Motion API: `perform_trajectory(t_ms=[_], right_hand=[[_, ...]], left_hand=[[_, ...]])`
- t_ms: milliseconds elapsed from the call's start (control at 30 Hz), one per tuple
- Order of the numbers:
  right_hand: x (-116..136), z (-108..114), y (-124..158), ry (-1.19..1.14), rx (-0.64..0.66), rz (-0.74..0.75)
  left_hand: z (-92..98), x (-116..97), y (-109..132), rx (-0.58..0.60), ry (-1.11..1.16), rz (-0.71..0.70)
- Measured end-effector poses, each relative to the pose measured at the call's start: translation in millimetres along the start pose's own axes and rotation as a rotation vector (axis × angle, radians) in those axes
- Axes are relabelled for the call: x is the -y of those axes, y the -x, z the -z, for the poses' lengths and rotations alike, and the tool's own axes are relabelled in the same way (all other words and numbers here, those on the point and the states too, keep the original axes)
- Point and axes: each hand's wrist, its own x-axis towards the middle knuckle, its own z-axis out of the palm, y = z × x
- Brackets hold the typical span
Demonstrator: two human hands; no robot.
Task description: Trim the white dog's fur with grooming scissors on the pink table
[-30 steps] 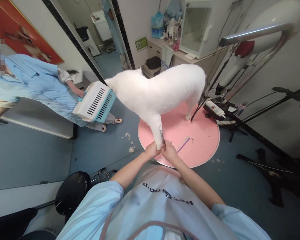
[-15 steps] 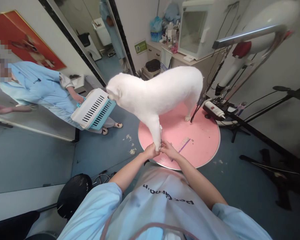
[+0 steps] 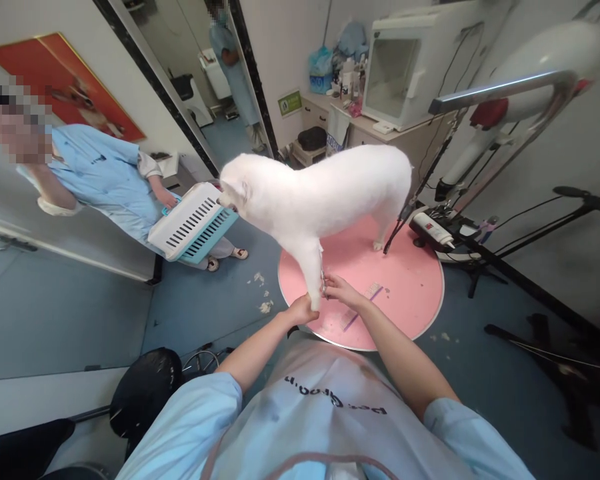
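Note:
A white dog (image 3: 330, 190) stands on a round pink table (image 3: 405, 293), its head turned to the left. My left hand (image 3: 301, 309) is closed around the lower end of the dog's front leg (image 3: 310, 267). In my right hand (image 3: 342, 291) are metal scissors (image 3: 323, 283), pointing up along the right side of that leg. A comb with a purple spine (image 3: 363, 307) lies on the table, partly behind my right wrist.
At the left a person in light blue holds a white and blue pet carrier (image 3: 193, 223) near the dog's head. A metal grooming arm (image 3: 505, 90) and a dryer hose rise at the right. A black stool (image 3: 145, 393) stands lower left.
My right hand with the scissors has moved slightly away from the leg. The other person's free arm has bent up toward the head. The whole view has shifted a little.

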Motion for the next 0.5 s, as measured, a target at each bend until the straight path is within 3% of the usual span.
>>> perform_trajectory(t_ms=[167,300,400,500], right_hand=[[5.1,0.2,-11.7,-0.052,0.002,0.005],[-13.0,-6.1,-5.2,0.003,-0.088,-0.012],[-36.6,0.3,22.6,0.177,-0.306,-0.024],[-58.9,12.4,69.2,0.488,-0.471,-0.1]], left_hand=[[3.0,5.0,1.2,0.036,0.025,-0.014],[6.0,13.2,-3.5,0.009,0.019,0.012],[12.5,18.9,-12.9,-0.025,-0.014,0.062],[21.2,19.5,-21.8,-0.046,-0.018,0.094]])
